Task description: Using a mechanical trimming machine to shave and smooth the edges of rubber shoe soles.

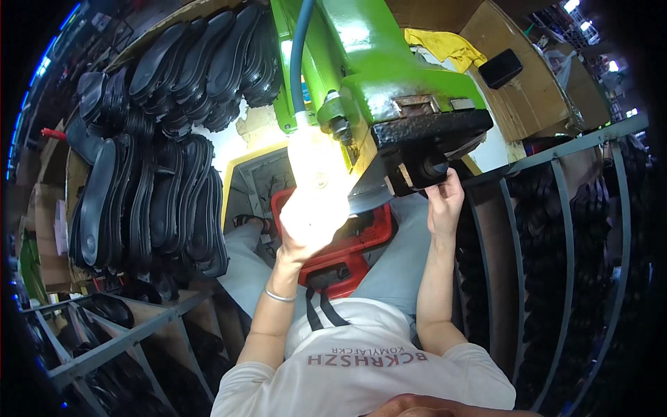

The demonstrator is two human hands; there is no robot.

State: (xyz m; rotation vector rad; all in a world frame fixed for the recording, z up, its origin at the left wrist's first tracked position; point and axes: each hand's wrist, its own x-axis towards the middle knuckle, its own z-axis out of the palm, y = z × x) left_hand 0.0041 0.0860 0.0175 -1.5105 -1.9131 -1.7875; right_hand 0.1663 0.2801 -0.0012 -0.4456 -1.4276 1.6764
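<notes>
A green machine (410, 83) stands in front of me, its black lower head (431, 132) carrying a dark round part (432, 167). My right hand (445, 201) is raised beside that part, fingers pressed together at its lower edge; what they pinch is hidden. Glare from a lit lamp (313, 153) washes out my left hand (313, 226), so its fingers do not show. Between my hands, under the head, is a dark curved edge (372, 200); I cannot tell whether either hand touches it.
Black shoe soles (174, 194) stand in stacks at the left. Metal racks (556, 208) flank me on both sides. A red plastic container (340, 271) sits between my legs. A yellow cloth (445, 47) and a black phone-like slab (500, 68) lie by a cardboard box (535, 97).
</notes>
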